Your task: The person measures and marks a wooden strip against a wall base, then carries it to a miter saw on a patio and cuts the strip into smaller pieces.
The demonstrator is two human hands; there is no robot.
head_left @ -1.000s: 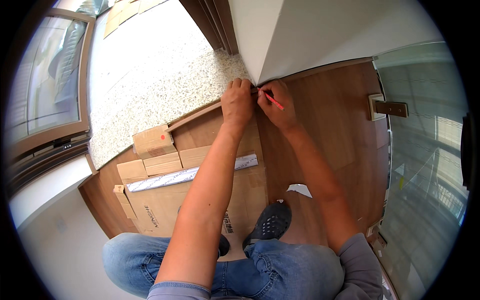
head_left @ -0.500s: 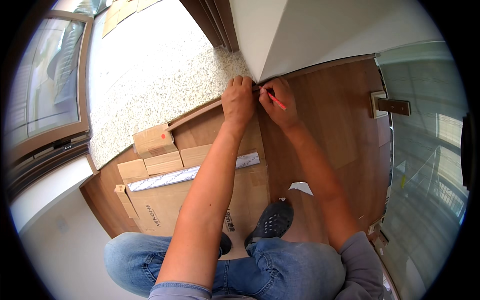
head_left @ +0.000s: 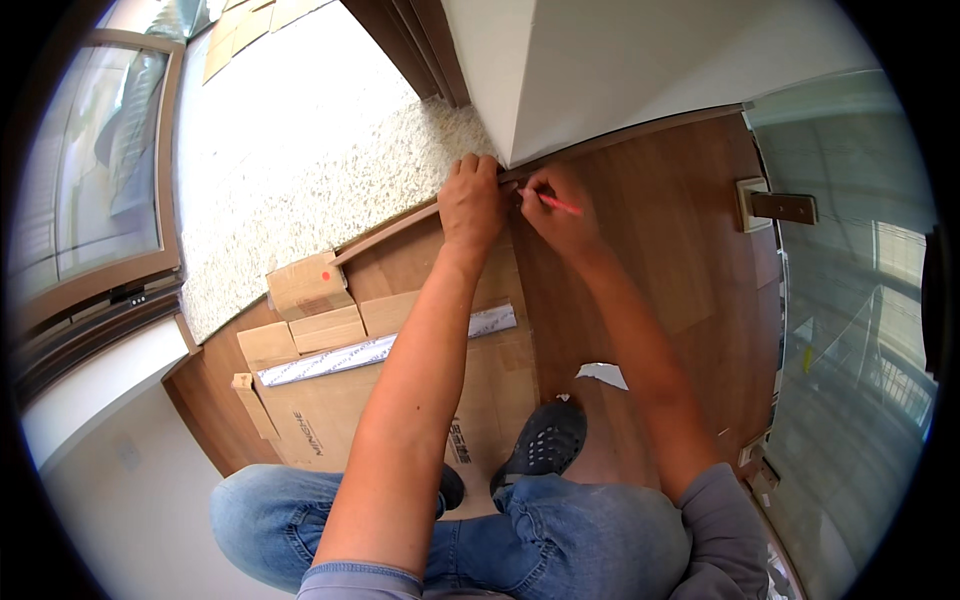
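Observation:
A long brown trim strip (head_left: pixel 390 231) runs along the edge of the speckled stone sill (head_left: pixel 400 160) up to the white wall corner (head_left: pixel 505 125). My left hand (head_left: pixel 470 207) is closed over the strip near that corner, its fingers bent over toward the stone. Just to its right, my right hand (head_left: pixel 562 222) pinches a slim red pencil (head_left: pixel 558 204). The pencil's tip end points left at the strip's end, beside the corner. Whether the tip touches the strip I cannot tell.
Cardboard pieces (head_left: pixel 315 285) and a white patterned wrapped length (head_left: pixel 335 360) lie on a cardboard sheet (head_left: pixel 510 370) over the brown wood floor (head_left: pixel 660 240). A torn white scrap (head_left: pixel 602 375) is near my shoe (head_left: pixel 545 440). Glass panel (head_left: pixel 850 270) with metal fitting (head_left: pixel 785 208) stands right; window frame (head_left: pixel 170 150), left.
My right hand has shifted slightly and the pencil now lies flatter, closer to level. My left hand stays on the strip. The view has drifted a little.

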